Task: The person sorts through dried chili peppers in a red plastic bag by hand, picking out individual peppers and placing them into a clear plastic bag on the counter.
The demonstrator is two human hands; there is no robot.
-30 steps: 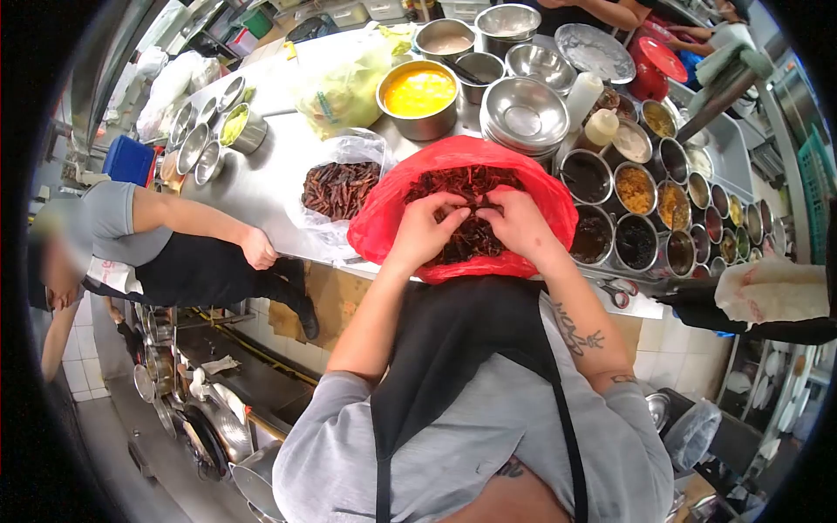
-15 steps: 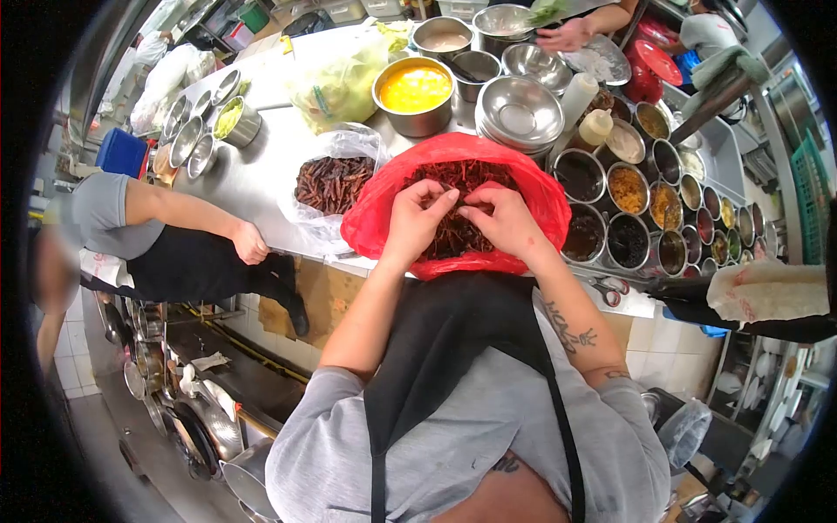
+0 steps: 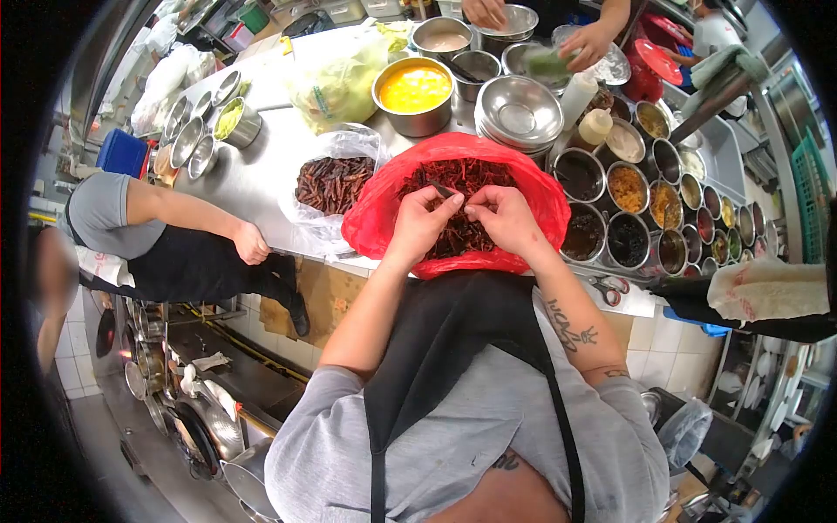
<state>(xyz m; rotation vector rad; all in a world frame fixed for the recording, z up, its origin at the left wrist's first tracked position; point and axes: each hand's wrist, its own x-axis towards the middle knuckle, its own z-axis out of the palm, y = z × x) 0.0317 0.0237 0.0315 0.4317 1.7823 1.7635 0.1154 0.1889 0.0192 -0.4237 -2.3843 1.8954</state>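
Observation:
An open red plastic bag [image 3: 375,213] full of dark red dried chillies [image 3: 462,174] lies at the table's front edge. Over its middle, my left hand [image 3: 420,225] pinches a dark dried chilli [image 3: 443,190] between thumb and fingers. My right hand [image 3: 504,225] is closed in a pinch right beside it, fingertips almost touching the left thumb. What the right fingertips hold, if anything, is too small to make out. To the left stands a clear plastic bag [image 3: 305,222] with more dried chillies [image 3: 334,185].
Behind the bag are a pot of yellow liquid [image 3: 413,91] and stacked metal bowls [image 3: 520,109]. Several sauce containers [image 3: 628,187] line the right, with scissors [image 3: 608,290] near the edge. One co-worker's arm [image 3: 187,212] is at left; another's hand [image 3: 590,45] works across the table.
My left fingers now show a dark chilli piece sticking up, and my hands have shifted slightly. Across the table, the co-worker's hands have moved, with something green now lower over a bowl.

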